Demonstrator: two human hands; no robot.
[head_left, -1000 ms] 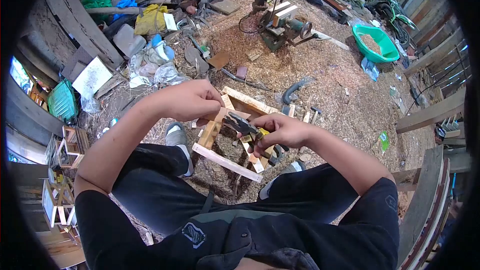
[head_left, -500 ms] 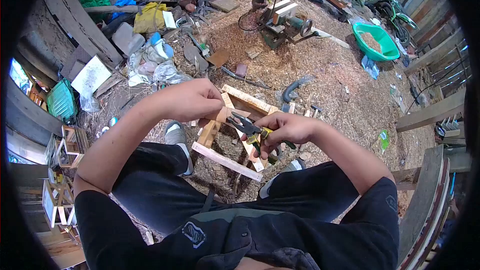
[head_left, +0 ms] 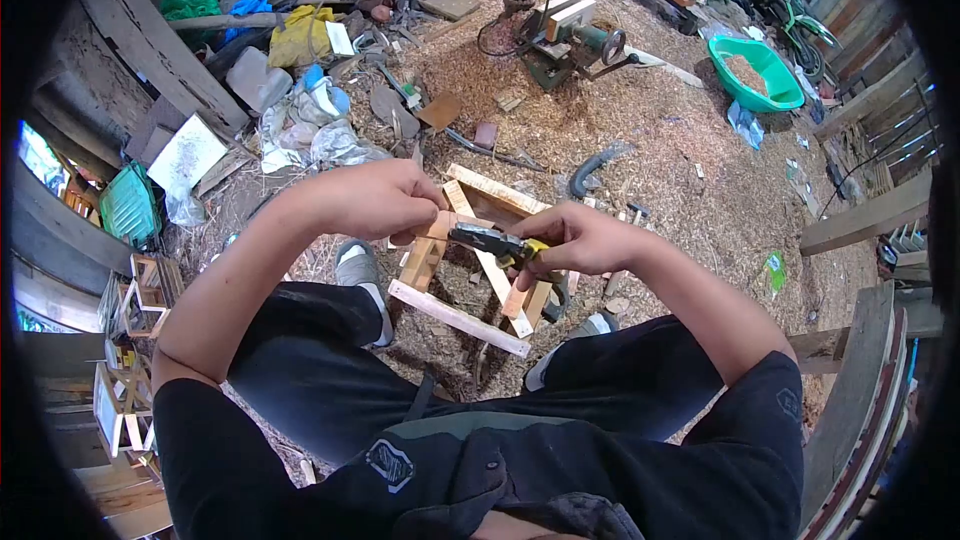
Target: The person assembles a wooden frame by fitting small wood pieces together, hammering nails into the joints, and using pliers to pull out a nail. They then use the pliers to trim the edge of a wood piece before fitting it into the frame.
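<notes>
My right hand grips a pair of pliers with yellow and black handles. The dark jaws point left and look closed, close to the fingers of my left hand. Those fingers are pinched together at a tan piece of wood; what exactly lies between them is hidden. Beneath both hands, between my feet, a wooden frame of pale battens with a diagonal brace rests on the ground.
A hammer and a dark curved hose lie beyond the frame on wood shavings. Farther off stand a machine with a handwheel and a green basin holding shavings. Plastic bags and scraps crowd the left.
The pliers' jaws were spread and are now together, turned more level toward my left fingers. My right hand has lifted and rolled slightly. The view has shifted a little.
</notes>
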